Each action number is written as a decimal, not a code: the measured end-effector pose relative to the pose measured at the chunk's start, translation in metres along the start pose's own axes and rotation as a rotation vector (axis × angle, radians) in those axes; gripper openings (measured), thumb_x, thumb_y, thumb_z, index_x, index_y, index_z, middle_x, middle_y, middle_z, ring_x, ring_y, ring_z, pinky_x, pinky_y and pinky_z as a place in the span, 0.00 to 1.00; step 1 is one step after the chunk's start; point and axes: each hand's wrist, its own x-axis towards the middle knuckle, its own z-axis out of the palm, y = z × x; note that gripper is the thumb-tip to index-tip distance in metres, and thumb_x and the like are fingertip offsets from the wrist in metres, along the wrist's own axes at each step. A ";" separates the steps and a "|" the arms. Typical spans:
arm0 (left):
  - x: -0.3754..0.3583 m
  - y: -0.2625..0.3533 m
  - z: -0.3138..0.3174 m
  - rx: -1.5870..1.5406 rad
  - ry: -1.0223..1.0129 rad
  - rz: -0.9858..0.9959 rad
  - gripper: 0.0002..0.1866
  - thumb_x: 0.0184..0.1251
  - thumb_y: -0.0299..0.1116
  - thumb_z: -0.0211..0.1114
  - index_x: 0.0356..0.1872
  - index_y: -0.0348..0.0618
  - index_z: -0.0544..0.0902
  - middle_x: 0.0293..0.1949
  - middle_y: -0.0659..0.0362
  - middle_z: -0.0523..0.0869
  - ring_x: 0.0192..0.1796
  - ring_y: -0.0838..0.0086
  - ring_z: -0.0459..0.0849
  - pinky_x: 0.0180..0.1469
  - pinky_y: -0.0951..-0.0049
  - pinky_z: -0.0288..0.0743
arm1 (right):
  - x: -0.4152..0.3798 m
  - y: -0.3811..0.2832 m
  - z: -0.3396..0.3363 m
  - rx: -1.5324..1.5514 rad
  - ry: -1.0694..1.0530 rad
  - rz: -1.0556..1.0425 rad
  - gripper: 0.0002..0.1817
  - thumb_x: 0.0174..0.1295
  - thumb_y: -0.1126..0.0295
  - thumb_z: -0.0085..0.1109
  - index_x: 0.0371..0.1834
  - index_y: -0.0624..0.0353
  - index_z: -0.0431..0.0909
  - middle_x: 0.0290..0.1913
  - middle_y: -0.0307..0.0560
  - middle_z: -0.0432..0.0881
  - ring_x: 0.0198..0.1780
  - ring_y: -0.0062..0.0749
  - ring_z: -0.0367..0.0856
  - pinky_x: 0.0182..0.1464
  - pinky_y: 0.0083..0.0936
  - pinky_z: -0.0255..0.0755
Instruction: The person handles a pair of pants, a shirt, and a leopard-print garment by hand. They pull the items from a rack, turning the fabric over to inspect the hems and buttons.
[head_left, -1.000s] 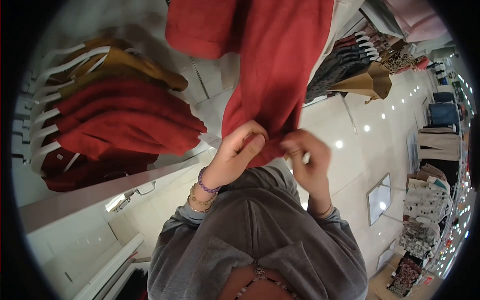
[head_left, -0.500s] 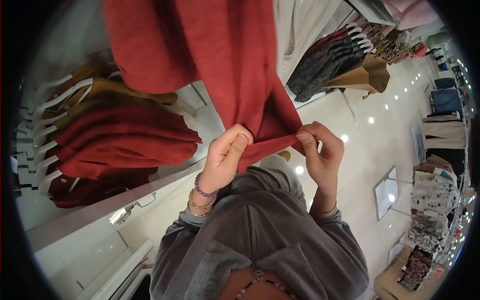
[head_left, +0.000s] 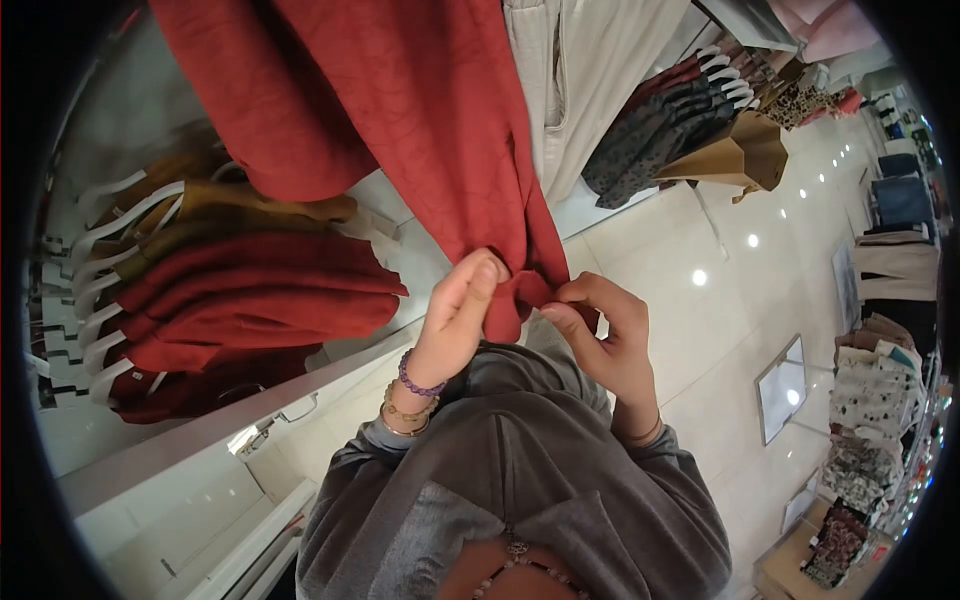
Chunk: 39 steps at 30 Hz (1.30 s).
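A long red garment hangs down from the top of the view toward my body. Near its lower end, my left hand pinches the cloth between thumb and fingers; beaded bracelets circle that wrist. My right hand grips the edge of the same cloth with thumb and index finger, a short way to the right. Between the two hands the hem is slack and curls into a fold. Just behind the red garment hang light beige trousers.
On the left, red shirts and mustard ones hang on white hangers. Dark patterned clothes and a brown paper bag are at the upper right. Clothes racks line the far right, beyond a glossy floor and a framed panel.
My right hand has moved left and slightly down, closer to my left hand. The stretched hem has gone slack and folded, and the upper part of the red garment has shifted left.
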 end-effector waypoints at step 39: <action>-0.005 -0.024 -0.029 0.144 0.234 0.053 0.10 0.73 0.32 0.50 0.31 0.37 0.72 0.26 0.69 0.67 0.30 0.88 0.60 0.33 0.86 0.57 | 0.056 0.129 0.042 0.011 0.117 0.158 0.27 0.48 0.59 0.71 0.47 0.65 0.75 0.42 0.54 0.77 0.43 0.33 0.75 0.42 0.28 0.70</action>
